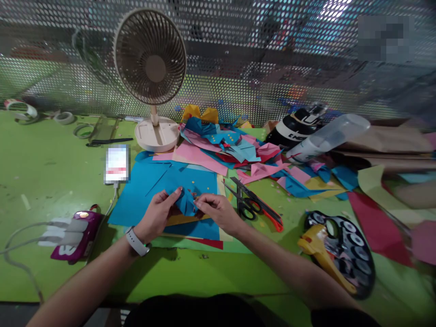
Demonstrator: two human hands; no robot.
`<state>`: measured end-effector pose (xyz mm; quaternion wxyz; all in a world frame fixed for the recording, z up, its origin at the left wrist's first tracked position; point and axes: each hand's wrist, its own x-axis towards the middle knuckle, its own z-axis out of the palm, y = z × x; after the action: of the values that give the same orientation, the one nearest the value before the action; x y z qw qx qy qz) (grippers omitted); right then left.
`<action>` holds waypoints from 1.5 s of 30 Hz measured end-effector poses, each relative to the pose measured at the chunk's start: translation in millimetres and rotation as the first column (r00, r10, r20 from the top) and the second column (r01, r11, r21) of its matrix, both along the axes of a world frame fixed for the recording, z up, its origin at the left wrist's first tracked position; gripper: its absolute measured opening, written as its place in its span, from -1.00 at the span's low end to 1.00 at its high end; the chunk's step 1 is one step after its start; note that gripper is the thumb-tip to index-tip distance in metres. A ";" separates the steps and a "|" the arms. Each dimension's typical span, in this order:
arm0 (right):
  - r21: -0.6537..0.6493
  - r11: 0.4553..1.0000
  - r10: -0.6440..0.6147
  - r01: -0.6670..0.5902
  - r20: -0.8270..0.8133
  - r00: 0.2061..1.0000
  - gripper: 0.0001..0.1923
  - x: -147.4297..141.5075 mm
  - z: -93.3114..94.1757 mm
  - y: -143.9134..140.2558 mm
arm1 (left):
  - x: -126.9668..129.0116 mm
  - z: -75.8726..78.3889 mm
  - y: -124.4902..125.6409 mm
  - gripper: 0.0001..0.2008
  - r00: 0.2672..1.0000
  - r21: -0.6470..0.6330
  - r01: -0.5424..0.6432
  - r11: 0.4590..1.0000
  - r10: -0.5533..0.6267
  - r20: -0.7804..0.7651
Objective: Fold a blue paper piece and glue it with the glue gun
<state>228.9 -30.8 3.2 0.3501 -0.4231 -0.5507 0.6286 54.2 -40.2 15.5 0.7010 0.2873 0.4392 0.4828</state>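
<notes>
Between my two hands is a folded piece of blue paper (185,202), raised a little over a stack of coloured sheets. My left hand (159,210) is closed on its left side, thumb on top. At its right edge my right hand (216,210) pinches the paper between thumb and fingertips. Below lie large blue sheets (138,193), with yellow, red and green paper showing at the lower edge. Just right of my right hand rest black-handled scissors (248,208) and a cutter with an orange end (277,222).
Behind the stack stands a fan (156,136) beside a heap of folded paper pieces (221,141). Bottles (327,136) lean at the back right. A yellow tool (315,243) rests on a black palette (366,272). Left are a lit phone (116,163) and a purple power strip (76,236) with cables.
</notes>
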 end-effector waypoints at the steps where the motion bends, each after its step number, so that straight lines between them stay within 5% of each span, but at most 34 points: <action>1: -0.001 1.000 -0.005 0.005 -0.002 1.000 -0.63 0.1 -0.1 0.1 | 0.1 -0.3 -0.2 -0.69 1.000 0.002 -0.008 1.000 0.008 0.005; 33: 0.056 0.995 -0.088 0.085 0.050 0.995 -0.59 -6.2 -3.6 -4.9 | 2.3 -7.5 -2.6 -0.66 0.999 0.058 -0.028 0.998 0.029 -0.016; 45: 0.113 0.991 -0.080 0.073 0.058 0.995 -0.61 -8.4 -5.5 -8.2 | 0.7 -10.5 -3.5 -0.80 0.982 0.158 0.007 0.987 0.023 -0.190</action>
<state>220.5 -39.0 -2.3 0.3794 -0.4433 -0.5787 0.5698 54.9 -43.7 5.0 0.6286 0.3853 0.4658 0.4892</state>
